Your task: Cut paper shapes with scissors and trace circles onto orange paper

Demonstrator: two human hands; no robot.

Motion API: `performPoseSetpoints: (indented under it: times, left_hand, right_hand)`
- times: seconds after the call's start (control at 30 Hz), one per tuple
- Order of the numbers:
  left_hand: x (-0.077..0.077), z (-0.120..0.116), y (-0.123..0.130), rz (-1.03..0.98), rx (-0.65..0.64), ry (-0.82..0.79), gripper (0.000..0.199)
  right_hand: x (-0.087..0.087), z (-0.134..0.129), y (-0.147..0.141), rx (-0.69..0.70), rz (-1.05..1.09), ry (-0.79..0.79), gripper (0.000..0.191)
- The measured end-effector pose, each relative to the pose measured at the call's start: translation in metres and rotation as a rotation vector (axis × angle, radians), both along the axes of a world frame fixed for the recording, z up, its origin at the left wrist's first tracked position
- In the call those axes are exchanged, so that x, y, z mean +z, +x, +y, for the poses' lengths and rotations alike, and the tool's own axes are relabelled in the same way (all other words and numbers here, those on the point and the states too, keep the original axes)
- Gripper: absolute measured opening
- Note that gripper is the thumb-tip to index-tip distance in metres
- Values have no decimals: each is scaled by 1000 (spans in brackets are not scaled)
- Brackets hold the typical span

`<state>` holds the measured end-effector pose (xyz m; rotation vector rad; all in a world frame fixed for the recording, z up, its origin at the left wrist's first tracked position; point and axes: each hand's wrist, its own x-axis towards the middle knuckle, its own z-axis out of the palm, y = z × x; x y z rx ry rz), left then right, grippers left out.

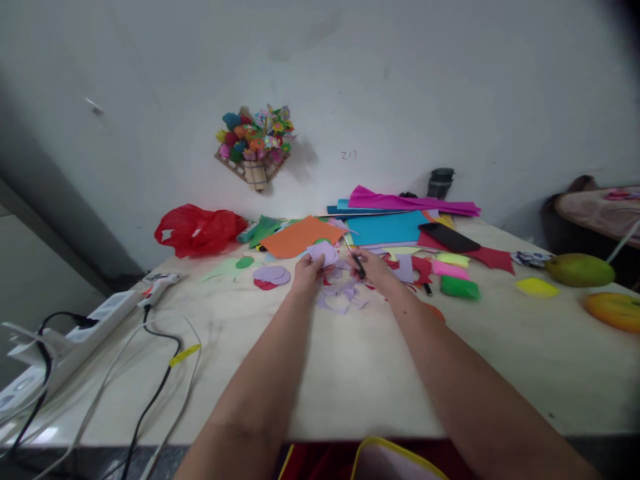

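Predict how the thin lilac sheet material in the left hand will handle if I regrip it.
The thin lilac sheet material is probably light, as its edges show little thickness. It likely has some stiffness: it spreads fairly flat beyond the left hand. Rolling seems unlikely, since similar rounded lilac cut-outs lie flat.

This looks like a craft corner, home or workshop unclear: across the pale table (370, 387) lie coloured sheets (385, 228) between two and three o'clock and cut scraps (349, 292) at five, while artificial-looking flowers (256, 140) hang on the wall (450, 87) toward eleven.
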<state>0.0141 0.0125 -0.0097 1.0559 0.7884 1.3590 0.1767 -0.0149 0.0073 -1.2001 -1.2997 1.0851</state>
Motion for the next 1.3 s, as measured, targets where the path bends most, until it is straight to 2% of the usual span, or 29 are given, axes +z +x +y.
performPoseSetpoints:
  times: [0.17, 0.5, 0.8, 1.03, 1.3]
  left_hand:
    - [1, 0, -1, -19, -27, -34, 33]
    - [0, 1, 0, -35, -62, -70, 31]
    - [-1, 2, -3, -66, -82, -69, 25]
    - [0, 1, -9, 1, -201, -45, 26]
    - [1, -2, -11, 127, -239, 21, 30]
  right_hand:
    - [-6, -1, 1, 151, -119, -27, 27]
    - [-5, -6, 2, 243, -119, 19, 28]
    - [-2, -8, 1, 252, -142, 19, 27]
    - [0, -10, 5, 283, -173, 13, 25]
    - [-4, -4, 15, 294, -219, -4, 26]
